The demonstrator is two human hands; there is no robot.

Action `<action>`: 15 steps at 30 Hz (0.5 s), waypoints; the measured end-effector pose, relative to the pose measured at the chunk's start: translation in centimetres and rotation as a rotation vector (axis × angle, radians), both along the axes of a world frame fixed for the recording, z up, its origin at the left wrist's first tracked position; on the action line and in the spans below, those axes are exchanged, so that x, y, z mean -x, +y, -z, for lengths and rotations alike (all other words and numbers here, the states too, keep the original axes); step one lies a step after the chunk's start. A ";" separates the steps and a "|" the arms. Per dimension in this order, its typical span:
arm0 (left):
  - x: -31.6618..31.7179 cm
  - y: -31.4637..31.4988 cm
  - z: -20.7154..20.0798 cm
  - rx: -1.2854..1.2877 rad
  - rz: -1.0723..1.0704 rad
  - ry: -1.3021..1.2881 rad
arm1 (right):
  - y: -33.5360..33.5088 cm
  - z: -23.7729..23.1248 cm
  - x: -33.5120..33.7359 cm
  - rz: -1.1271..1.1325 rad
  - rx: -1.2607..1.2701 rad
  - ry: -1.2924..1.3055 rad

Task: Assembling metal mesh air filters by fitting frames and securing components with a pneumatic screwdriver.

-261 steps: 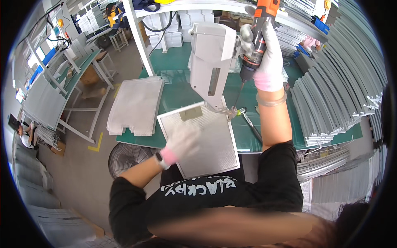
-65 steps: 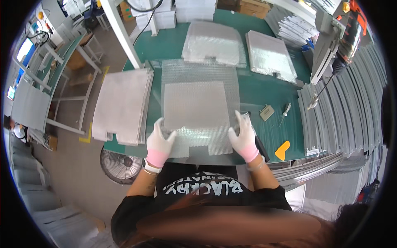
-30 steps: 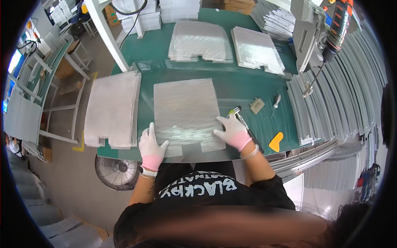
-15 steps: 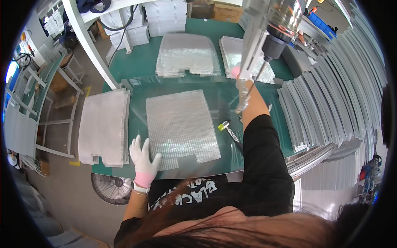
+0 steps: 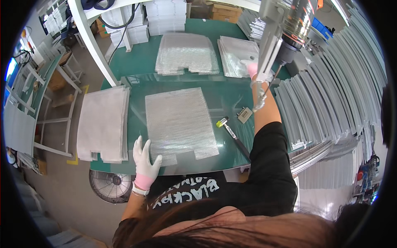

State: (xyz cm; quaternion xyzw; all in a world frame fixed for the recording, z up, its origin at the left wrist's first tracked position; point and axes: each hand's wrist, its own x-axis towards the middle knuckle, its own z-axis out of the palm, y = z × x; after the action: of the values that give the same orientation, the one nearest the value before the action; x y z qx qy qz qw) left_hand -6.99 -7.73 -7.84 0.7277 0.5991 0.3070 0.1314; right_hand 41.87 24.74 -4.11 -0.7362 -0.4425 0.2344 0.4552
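Though slim, bracket (image 5: 268,53) before right hand (image 5: 249,66)

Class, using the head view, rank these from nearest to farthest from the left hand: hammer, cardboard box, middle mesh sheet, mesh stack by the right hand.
From the left hand:
1. Middle mesh sheet: immediately alongside.
2. Hammer: right of the sheet.
3. Mesh stack: back right, by the right hand.
4. Cardboard box: farthest back.
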 end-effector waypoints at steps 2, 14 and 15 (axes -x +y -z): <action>-1.0 0.6 -0.2 -0.018 0.078 -0.060 | -1.3 -0.9 -5.9 0.118 -0.454 -0.164; -5.0 -0.1 -1.1 0.460 0.560 -1.336 | -23.6 -1.9 16.4 -0.430 -0.923 -0.296; -6.8 0.2 -1.6 0.467 0.567 -1.334 | -26.8 0.6 18.9 -0.476 -0.921 -0.206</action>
State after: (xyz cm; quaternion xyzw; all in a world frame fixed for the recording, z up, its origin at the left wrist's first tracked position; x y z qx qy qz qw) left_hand -0.24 -7.50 -6.23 0.4672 0.2322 0.5015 0.6902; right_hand 22.98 -2.03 -4.71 -0.3585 -0.6970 0.0390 0.6198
